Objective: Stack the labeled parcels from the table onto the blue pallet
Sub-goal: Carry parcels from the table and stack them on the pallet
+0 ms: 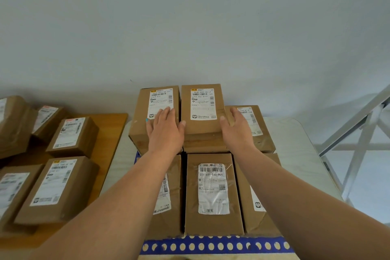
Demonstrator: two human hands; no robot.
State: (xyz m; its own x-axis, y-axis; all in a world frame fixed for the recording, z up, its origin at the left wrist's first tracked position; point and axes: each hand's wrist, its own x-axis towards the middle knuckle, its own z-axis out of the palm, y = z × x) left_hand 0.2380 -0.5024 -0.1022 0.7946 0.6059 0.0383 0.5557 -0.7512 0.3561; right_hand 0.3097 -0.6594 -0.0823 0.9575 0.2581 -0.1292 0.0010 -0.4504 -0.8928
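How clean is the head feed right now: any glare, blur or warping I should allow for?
Head view: soft, even light, only faint shadows between the parcels. Glare off the plastic film on the front middle parcel's label washes out its lower text. Wide-angle warping bends the metal frame at right and stretches both forearms. The table parcels at the left edge look soft. Both hands are sharp.

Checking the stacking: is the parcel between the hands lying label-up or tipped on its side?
Label-up. The parcel lies flat, label facing the camera, between the left hand and right hand.
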